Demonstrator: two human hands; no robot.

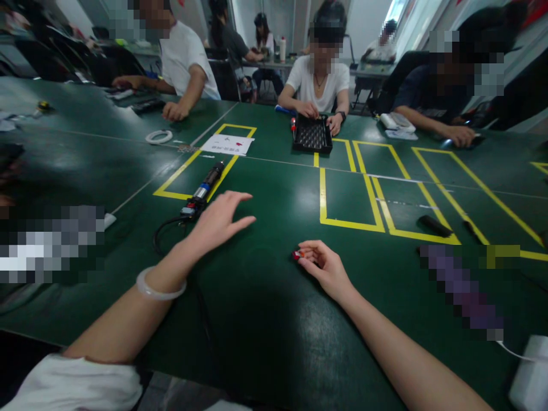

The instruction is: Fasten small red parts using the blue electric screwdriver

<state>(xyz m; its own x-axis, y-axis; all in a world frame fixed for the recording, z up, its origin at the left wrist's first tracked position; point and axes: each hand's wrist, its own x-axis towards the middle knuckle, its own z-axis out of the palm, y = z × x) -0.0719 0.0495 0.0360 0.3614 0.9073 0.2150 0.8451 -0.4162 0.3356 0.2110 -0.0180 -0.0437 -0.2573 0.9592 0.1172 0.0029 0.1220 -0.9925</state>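
My left hand (217, 221) is over the green table, its thumb and fingers apart, holding nothing. Just beyond it lies a black and silver electric screwdriver (202, 191) with a blue band; its black cord (160, 229) loops off to the left. Pinched between the thumb and fingers of my right hand (326, 267) is a small red and orange piece (296, 255), low above the tabletop or touching it. Its exact kind is too small to make out, and my fingers partly cover it.
Yellow tape outlines (351, 226) mark the green table (265, 319). A paper sheet (229, 144) and a white cable coil (158, 137) lie farther back. Across the table, a person handles a black tray (312, 137). A white object (531, 374) stands at lower right.
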